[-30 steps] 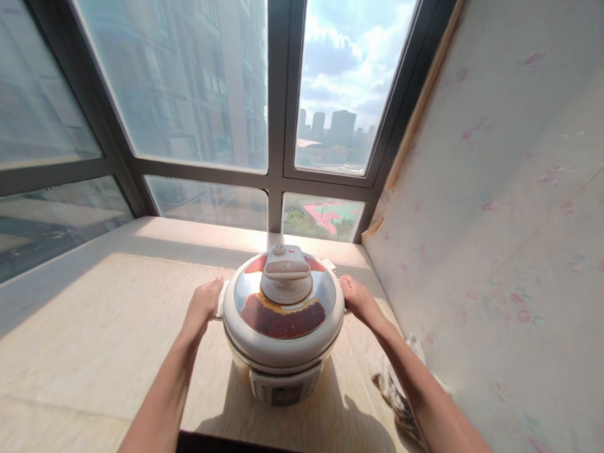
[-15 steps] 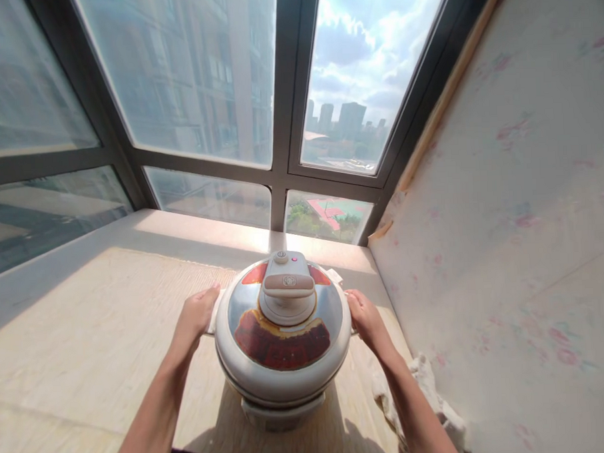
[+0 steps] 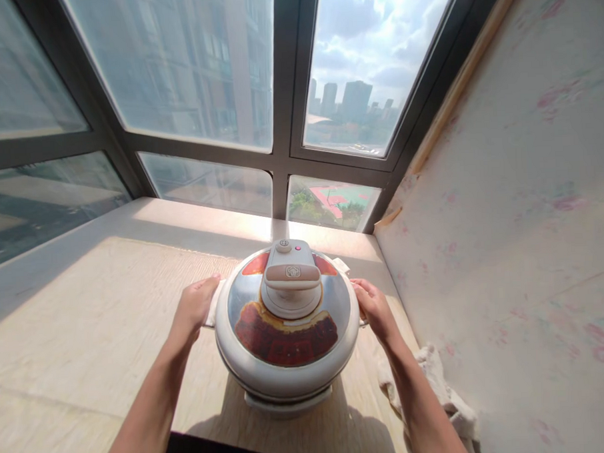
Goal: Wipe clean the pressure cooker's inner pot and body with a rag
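Between my hands is a white electric pressure cooker [image 3: 288, 374], its round lid on. The lid carries a mirror-like panel with dark red decoration, a raised handle [image 3: 292, 277] and a small valve knob [image 3: 283, 245]. My left hand [image 3: 195, 304] is closed round the white side handle on the left. On the opposite side my right hand [image 3: 375, 307] grips the other side handle, which it mostly hides. The cooker looks upright, over a pale wood-patterned surface [image 3: 100, 322]. Whether its base touches that surface I cannot tell.
Dark-framed windows [image 3: 280, 120] rise behind the sill. To the right stands a wall with faded floral paper [image 3: 533, 243]. A crumpled white cloth [image 3: 439, 381] lies by that wall, partly behind my right forearm. A dark edge [image 3: 216, 452] shows at the bottom.
The cooker and both hands sit slightly higher and nearer in the picture, and the dark edge at the bottom shows more. The view has shifted a little. Both hands keep their hold.
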The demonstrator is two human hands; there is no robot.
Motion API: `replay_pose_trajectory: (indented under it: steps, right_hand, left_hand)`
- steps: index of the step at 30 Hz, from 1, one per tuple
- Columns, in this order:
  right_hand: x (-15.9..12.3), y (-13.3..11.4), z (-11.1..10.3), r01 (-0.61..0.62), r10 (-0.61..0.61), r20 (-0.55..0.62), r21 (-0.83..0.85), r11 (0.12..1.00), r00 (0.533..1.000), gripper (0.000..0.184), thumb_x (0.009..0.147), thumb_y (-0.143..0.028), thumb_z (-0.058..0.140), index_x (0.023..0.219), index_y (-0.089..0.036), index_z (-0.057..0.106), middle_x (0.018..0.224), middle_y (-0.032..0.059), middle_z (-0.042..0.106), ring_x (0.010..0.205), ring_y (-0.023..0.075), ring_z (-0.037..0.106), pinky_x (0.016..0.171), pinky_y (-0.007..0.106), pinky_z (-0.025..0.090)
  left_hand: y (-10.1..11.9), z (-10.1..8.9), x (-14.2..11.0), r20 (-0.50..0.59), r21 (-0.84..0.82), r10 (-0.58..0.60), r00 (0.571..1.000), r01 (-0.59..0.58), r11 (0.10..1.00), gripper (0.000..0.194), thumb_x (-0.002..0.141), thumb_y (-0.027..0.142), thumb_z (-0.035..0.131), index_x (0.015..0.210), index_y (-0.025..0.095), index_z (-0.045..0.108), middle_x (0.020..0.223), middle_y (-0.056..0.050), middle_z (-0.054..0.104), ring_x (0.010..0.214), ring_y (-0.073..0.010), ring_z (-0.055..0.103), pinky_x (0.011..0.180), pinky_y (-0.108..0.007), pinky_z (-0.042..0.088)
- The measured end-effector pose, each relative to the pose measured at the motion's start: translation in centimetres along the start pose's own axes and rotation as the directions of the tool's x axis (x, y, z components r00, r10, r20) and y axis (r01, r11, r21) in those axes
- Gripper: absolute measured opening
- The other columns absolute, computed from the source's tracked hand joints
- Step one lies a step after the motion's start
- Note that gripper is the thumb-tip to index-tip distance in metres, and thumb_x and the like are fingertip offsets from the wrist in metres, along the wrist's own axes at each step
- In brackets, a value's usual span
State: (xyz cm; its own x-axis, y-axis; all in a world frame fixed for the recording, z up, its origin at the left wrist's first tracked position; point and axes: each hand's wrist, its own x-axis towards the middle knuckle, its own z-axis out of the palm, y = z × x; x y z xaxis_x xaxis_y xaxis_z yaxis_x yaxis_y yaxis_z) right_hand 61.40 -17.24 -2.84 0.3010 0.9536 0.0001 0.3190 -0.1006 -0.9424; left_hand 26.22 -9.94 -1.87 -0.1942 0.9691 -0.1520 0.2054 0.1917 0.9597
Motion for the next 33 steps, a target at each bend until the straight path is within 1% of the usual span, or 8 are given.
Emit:
replay_pose_trajectory:
  steps: [3, 8, 15, 22, 26, 29, 31, 33]
  right_hand:
    - [0.0, -0.3, 0.0, -0.016, 0.015, 0.008, 0.049, 0.999, 1.000, 0.056, 0.076, -0.064, 0.054, 0.098, -0.015, 0.071, 0.074, 0.0045, 0.068, 0.062, 0.0183, 0.057, 0.054, 0.027, 0.043]
    - [0.1, -0.4, 0.1, -0.036, 0.035, 0.009, 0.089, 0.995, 0.999, 0.053, 0.072, -0.060, 0.058, 0.097, -0.015, 0.071, 0.066, 0.0011, 0.063, 0.056, 0.0156, 0.051, 0.050, 0.025, 0.039]
    - [0.4, -0.3, -0.1, -0.054, 0.050, 0.039, 0.126, 0.991, 0.998, 0.052, 0.071, -0.057, 0.061, 0.099, -0.015, 0.070, 0.060, -0.0034, 0.058, 0.052, 0.0129, 0.046, 0.049, 0.024, 0.035]
    - [0.6, -0.5, -0.5, 0.052, -0.051, 0.088, -0.015, 0.999, 0.995, 0.053, 0.078, -0.059, 0.052, 0.098, -0.014, 0.071, 0.074, 0.0035, 0.068, 0.063, 0.0178, 0.057, 0.058, 0.028, 0.044]
    - [0.5, -1.0, -1.1, 0.104, -0.092, 0.060, -0.266, 0.958, 0.994, 0.057, 0.088, -0.052, 0.042, 0.122, -0.014, 0.068, 0.083, 0.0076, 0.073, 0.073, 0.0243, 0.065, 0.068, 0.035, 0.051]
    - [0.9, -2.2, -2.3, 0.190, -0.160, 0.106, -0.402, 0.896, 0.981, 0.060, 0.088, -0.045, 0.048, 0.135, -0.011, 0.061, 0.095, 0.0117, 0.074, 0.082, 0.0266, 0.068, 0.080, 0.040, 0.053]
    - [1.1, -3.6, -3.3, 0.249, -0.225, 0.106, -0.392, 0.886, 0.969, 0.060, 0.084, -0.041, 0.057, 0.136, -0.011, 0.061, 0.105, 0.0142, 0.074, 0.088, 0.0263, 0.069, 0.084, 0.041, 0.054]
    - [1.1, -5.5, -3.9, 0.305, -0.312, 0.031, -0.319, 0.897, 0.950, 0.056, 0.085, -0.041, 0.060, 0.132, -0.012, 0.063, 0.111, 0.0150, 0.073, 0.094, 0.0261, 0.070, 0.085, 0.041, 0.056]
  left_hand:
    - [0.0, 0.1, 0.0, -0.018, -0.020, 0.008, 1.000, -0.008, 1.000, 0.039, 0.064, 0.060, 0.065, 0.060, 0.023, 0.051, 0.058, -0.002, 0.057, 0.063, -0.0206, 0.055, 0.055, -0.030, 0.046]
    - [0.4, 0.2, -0.3, -0.019, -0.006, -0.027, 0.999, 0.027, 1.000, 0.038, 0.065, 0.058, 0.062, 0.070, 0.021, 0.062, 0.064, -0.004, 0.063, 0.065, -0.0211, 0.059, 0.057, -0.030, 0.049]
    - [1.0, 0.0, -0.6, 0.053, 0.020, -0.031, 0.998, 0.030, 0.999, 0.047, 0.067, 0.063, 0.067, 0.076, 0.017, 0.066, 0.070, -0.005, 0.067, 0.067, -0.0204, 0.060, 0.059, -0.030, 0.049]
    - [2.2, -0.1, -2.0, 0.143, -0.085, 0.098, 0.985, -0.087, 0.993, 0.053, 0.057, 0.069, 0.078, 0.071, 0.019, 0.070, 0.075, -0.007, 0.073, 0.075, -0.0255, 0.064, 0.062, -0.032, 0.053]
    - [3.0, -0.3, -2.4, 0.167, -0.020, 0.123, 0.978, -0.122, 0.992, 0.051, 0.054, 0.068, 0.079, 0.064, 0.019, 0.069, 0.073, -0.008, 0.073, 0.077, -0.0271, 0.064, 0.061, -0.031, 0.052]
    - [3.0, -0.3, -2.3, 0.169, -0.035, 0.132, 0.977, -0.128, 0.991, 0.049, 0.055, 0.066, 0.079, 0.064, 0.019, 0.070, 0.075, -0.009, 0.074, 0.079, -0.0271, 0.064, 0.061, -0.030, 0.052]
    - [2.9, -0.3, -2.1, 0.174, -0.055, 0.143, 0.974, -0.136, 0.989, 0.046, 0.055, 0.063, 0.080, 0.065, 0.019, 0.071, 0.075, -0.008, 0.074, 0.078, -0.0270, 0.065, 0.061, -0.030, 0.052]
    - [2.7, -0.3, -2.0, 0.163, -0.076, 0.142, 0.976, -0.131, 0.988, 0.045, 0.055, 0.061, 0.081, 0.065, 0.018, 0.071, 0.072, -0.008, 0.073, 0.075, -0.0263, 0.065, 0.060, -0.030, 0.051]
